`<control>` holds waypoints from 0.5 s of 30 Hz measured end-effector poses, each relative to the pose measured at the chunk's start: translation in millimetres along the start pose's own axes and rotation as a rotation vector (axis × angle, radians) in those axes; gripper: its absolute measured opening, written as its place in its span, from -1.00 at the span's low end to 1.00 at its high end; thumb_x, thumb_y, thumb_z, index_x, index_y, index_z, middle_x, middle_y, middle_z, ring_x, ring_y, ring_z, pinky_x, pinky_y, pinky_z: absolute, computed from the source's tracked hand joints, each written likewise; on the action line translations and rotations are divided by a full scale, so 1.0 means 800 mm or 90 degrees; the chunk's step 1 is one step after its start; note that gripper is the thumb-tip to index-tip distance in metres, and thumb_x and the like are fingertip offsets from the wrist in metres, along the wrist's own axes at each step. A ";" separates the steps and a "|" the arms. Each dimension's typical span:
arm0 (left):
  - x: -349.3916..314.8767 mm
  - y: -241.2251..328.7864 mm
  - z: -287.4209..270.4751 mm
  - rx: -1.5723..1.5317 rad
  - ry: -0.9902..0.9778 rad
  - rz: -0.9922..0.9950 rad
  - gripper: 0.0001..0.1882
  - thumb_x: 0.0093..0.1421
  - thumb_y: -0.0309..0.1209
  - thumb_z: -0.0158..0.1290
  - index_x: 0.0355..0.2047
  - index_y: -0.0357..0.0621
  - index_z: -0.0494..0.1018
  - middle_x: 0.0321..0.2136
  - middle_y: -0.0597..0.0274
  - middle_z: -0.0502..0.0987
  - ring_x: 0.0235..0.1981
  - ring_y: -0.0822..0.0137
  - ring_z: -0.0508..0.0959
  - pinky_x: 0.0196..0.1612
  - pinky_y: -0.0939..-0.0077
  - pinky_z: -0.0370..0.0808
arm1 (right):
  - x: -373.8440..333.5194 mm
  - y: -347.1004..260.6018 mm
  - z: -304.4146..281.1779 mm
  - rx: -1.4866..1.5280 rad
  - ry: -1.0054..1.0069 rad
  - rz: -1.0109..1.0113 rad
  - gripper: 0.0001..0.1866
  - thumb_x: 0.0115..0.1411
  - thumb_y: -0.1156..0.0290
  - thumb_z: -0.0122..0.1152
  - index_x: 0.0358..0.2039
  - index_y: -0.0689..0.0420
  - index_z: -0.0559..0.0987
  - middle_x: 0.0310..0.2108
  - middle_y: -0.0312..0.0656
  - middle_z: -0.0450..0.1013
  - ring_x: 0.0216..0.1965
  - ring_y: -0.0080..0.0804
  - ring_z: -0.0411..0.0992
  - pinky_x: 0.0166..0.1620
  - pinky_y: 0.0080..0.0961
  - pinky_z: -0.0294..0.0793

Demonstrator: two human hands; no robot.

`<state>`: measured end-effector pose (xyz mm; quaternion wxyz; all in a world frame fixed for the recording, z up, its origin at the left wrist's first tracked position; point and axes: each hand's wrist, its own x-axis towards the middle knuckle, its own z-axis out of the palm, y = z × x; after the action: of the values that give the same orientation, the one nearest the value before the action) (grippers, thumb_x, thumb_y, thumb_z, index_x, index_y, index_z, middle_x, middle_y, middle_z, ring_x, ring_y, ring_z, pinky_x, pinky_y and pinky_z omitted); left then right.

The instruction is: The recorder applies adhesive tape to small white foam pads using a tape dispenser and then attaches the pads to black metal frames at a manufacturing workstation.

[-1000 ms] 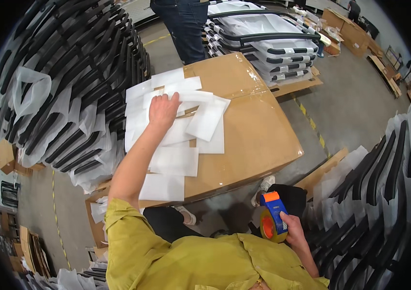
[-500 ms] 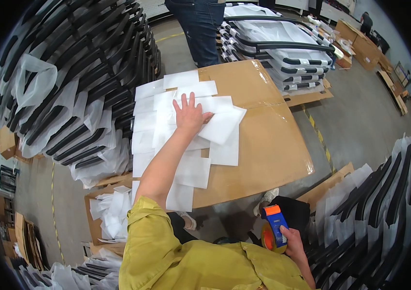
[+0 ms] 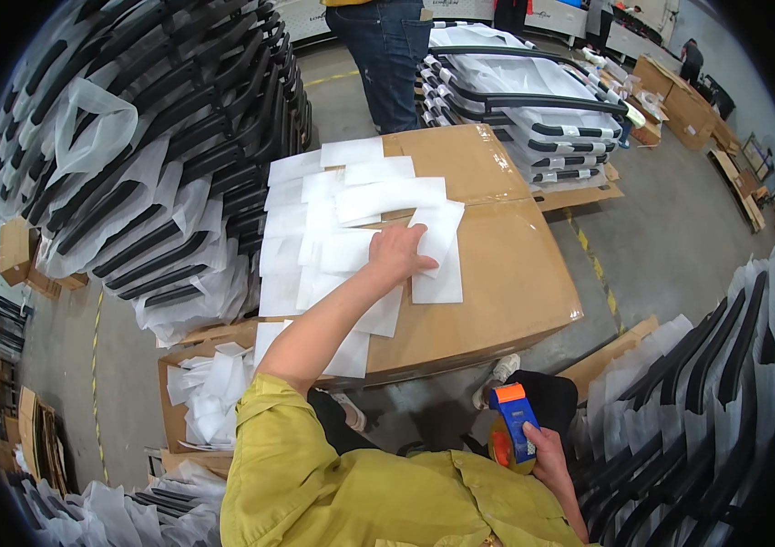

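Thin white foam sheets (image 3: 292, 219) overlap across the left half of a big cardboard box (image 3: 497, 237). My left hand (image 3: 396, 252) reaches over them, palm down. Its fingers are bent, with the thumb apart from them, and they touch the sheets at the right side of the spread. Beside the thumb lies a slanted foam sheet (image 3: 439, 228), partly under the hand. Low at my right side, my right hand (image 3: 549, 453) is closed round a blue tape dispenser (image 3: 517, 421) with an orange top and a roll of tape.
Black tubular frames (image 3: 214, 164) wrapped in white foam stack high at the left; more frames (image 3: 706, 392) stand at the right. Another frame stack (image 3: 533, 100) is beyond the box, near a person in jeans (image 3: 387, 64). An open carton (image 3: 210, 397) of white foam pieces sits lower left.
My left hand has moved right and nearer, its spread fingers now bent. The slanted sheet beside it has turned and shifted. The right hand still holds the tape dispenser.
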<state>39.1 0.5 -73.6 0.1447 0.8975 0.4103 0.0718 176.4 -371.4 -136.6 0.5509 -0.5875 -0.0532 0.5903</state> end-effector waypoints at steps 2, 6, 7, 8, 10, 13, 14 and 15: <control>0.003 -0.004 0.005 -0.036 0.051 0.013 -0.48 -0.16 -0.09 0.17 -0.21 -0.10 0.40 -0.35 0.05 0.45 -0.26 0.13 0.44 -0.24 0.32 0.37 | -0.006 0.002 -0.001 0.001 0.002 -0.006 -0.63 0.07 0.30 0.09 -0.31 0.43 0.44 -0.41 -0.05 0.46 -0.43 -0.40 0.46 -0.32 -0.52 0.46; 0.013 -0.003 0.003 -0.401 0.028 -0.069 -0.66 -0.11 -0.22 0.18 -0.35 -0.14 0.46 -0.47 0.17 0.45 -0.48 0.32 0.46 -0.46 0.45 0.40 | -0.014 0.007 -0.007 0.011 -0.008 -0.020 -0.62 0.06 0.29 0.10 -0.31 0.43 0.44 -0.40 -0.05 0.46 -0.43 -0.40 0.46 -0.31 -0.53 0.46; 0.014 0.000 0.001 -0.400 0.028 -0.068 -0.66 -0.11 -0.22 0.18 -0.35 -0.14 0.46 -0.47 0.17 0.45 -0.48 0.32 0.46 -0.46 0.45 0.40 | -0.016 0.007 -0.008 0.028 -0.018 -0.034 -0.62 0.06 0.28 0.10 -0.31 0.43 0.44 -0.40 -0.05 0.46 -0.43 -0.40 0.46 -0.31 -0.53 0.46; 0.014 0.003 -0.003 -0.630 -0.025 -0.179 -0.71 -0.04 -0.26 0.13 -0.35 -0.17 0.46 -0.52 0.25 0.41 -0.57 0.44 0.38 -0.57 0.59 0.34 | -0.017 0.008 -0.008 0.023 -0.017 -0.027 -0.62 0.06 0.28 0.10 -0.31 0.43 0.44 -0.40 -0.05 0.46 -0.43 -0.40 0.46 -0.31 -0.53 0.46; 0.011 0.010 -0.012 -0.859 -0.082 -0.294 -0.77 0.03 -0.30 0.07 -0.36 -0.20 0.45 -0.56 0.33 0.38 -0.65 0.56 0.30 -0.67 0.74 0.27 | -0.018 0.008 -0.009 0.023 -0.015 -0.034 -0.61 0.06 0.28 0.10 -0.31 0.43 0.44 -0.40 -0.05 0.46 -0.43 -0.40 0.46 -0.31 -0.53 0.46; -0.003 0.019 -0.026 -1.142 -0.173 -0.323 -0.83 0.10 -0.38 -0.01 -0.40 -0.26 0.43 -0.62 0.33 0.33 -0.68 0.61 0.23 -0.72 0.86 0.19 | -0.017 0.010 -0.010 0.032 -0.035 -0.034 -0.62 0.06 0.28 0.09 -0.30 0.42 0.44 -0.40 -0.06 0.46 -0.43 -0.41 0.46 -0.30 -0.53 0.46; -0.010 0.023 -0.030 -1.220 -0.166 -0.318 -0.84 0.11 -0.39 -0.03 -0.41 -0.26 0.42 -0.61 0.33 0.33 -0.67 0.62 0.24 -0.72 0.88 0.17 | -0.016 0.011 -0.011 0.031 -0.044 -0.029 -0.62 0.06 0.28 0.09 -0.30 0.42 0.44 -0.40 -0.06 0.46 -0.43 -0.41 0.46 -0.30 -0.53 0.46; -0.016 0.028 -0.032 -1.301 -0.176 -0.317 -0.84 0.12 -0.41 -0.06 -0.41 -0.27 0.41 -0.60 0.32 0.33 -0.67 0.63 0.24 -0.73 0.89 0.15 | -0.016 0.013 -0.012 0.031 -0.037 -0.029 -0.63 0.07 0.28 0.09 -0.30 0.40 0.45 -0.41 -0.07 0.46 -0.44 -0.42 0.46 -0.31 -0.54 0.45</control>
<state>40.0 -17.9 -42.0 0.8866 0.2407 0.3071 0.2483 173.8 -390.2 -138.3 0.5766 -0.5551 -0.0677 0.5957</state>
